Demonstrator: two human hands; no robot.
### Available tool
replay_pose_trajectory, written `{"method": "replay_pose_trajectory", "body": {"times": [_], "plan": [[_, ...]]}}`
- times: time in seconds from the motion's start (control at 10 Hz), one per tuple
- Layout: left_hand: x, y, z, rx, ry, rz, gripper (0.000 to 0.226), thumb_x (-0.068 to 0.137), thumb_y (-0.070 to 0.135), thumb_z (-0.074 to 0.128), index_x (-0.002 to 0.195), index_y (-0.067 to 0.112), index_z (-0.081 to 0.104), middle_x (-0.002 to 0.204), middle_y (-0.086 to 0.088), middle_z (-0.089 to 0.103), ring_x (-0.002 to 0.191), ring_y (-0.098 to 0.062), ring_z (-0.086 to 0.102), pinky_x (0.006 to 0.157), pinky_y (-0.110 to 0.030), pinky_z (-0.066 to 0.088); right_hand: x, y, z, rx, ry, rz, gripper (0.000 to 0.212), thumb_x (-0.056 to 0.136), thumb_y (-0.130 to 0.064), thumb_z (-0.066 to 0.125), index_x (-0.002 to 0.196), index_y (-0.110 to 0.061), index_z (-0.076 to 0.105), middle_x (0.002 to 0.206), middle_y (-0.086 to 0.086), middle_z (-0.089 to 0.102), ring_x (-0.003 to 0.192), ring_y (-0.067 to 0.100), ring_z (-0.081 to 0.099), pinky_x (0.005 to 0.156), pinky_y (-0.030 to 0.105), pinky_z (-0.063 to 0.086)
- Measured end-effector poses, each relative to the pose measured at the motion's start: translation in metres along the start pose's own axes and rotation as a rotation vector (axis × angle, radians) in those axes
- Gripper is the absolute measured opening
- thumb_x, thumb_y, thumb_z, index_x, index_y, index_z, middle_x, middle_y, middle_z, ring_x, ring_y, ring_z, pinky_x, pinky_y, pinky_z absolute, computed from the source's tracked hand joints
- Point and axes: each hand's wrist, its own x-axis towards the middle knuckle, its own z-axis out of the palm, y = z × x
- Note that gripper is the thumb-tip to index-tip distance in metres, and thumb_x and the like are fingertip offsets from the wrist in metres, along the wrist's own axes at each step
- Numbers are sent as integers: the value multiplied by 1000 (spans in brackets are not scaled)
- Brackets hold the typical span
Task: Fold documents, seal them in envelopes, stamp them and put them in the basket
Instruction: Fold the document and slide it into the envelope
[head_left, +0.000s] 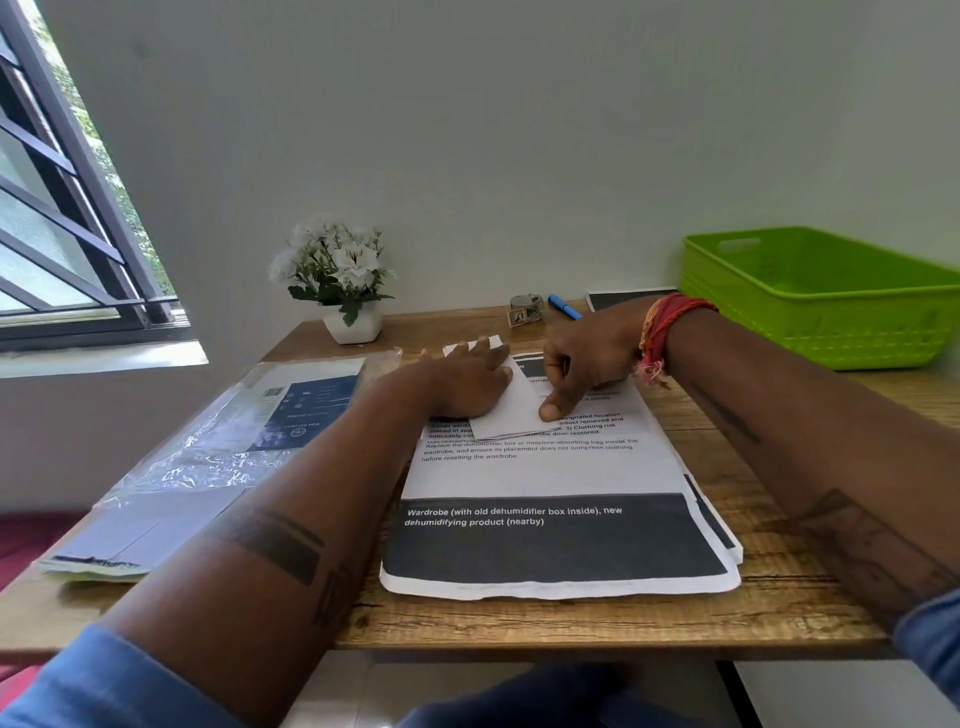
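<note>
- The left hand (470, 382) lay flat, fingers straight, pressing down on a folded white paper (511, 402).
- The right hand (582, 358) had its fingers curled, with the thumb tip pushed onto the same folded paper near its front edge.
- The folded paper sat on top of a stack of printed sheets (556, 519) in the middle of the wooden worktop (779, 597).
- A green basket (815, 296) stood at the far right corner, well apart from the hands.
- A plastic-wrapped pack of envelopes (218, 457) lay to the left of the stack.
- A roll of stamps (524, 307), a blue pen (565, 306) and a pot of white flowers (340, 283) stood near the wall.
</note>
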Motion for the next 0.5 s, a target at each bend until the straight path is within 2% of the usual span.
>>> {"method": "replay_pose_trajectory", "body": {"times": [0.1,0.2,0.3,0.4,0.5], "plan": [[1,0,1,0,0,0,57,106,51,15,160,36,4,169,7,-6,156,-20,-5,121,-55,-7,-6,-2,-3,-5,-27,13,63,61,-61,80,106,-20,67,95,1,65,82,15,54,71,28,45],[0,0,0,2,-5,3,57,106,52,15,160,37,4,168,7,-6,155,-19,-5,121,-55,-7,-9,1,-3,49,-55,-2,60,60,-59,82,105,-23,64,94,2,62,83,17,51,69,28,43],[-1,0,-1,9,-6,6,57,106,51,15,160,36,4,169,7,-6,156,-20,-5,121,-56,-7,-7,15,3,198,57,-43,45,73,-54,78,101,-21,66,82,1,61,72,15,51,59,26,41],[2,-2,0,14,-8,3,60,106,52,15,161,33,2,168,7,-7,156,-19,-5,122,-54,-6,0,28,11,335,285,-119,13,89,-33,73,98,-28,64,80,-3,65,64,8,58,60,24,46],[3,-3,1,24,-10,-9,63,105,54,15,161,28,0,168,7,-8,155,-18,-6,123,-51,-6,5,29,17,261,369,-199,23,96,-20,62,101,-42,66,85,-1,63,61,5,54,62,23,44]]}}
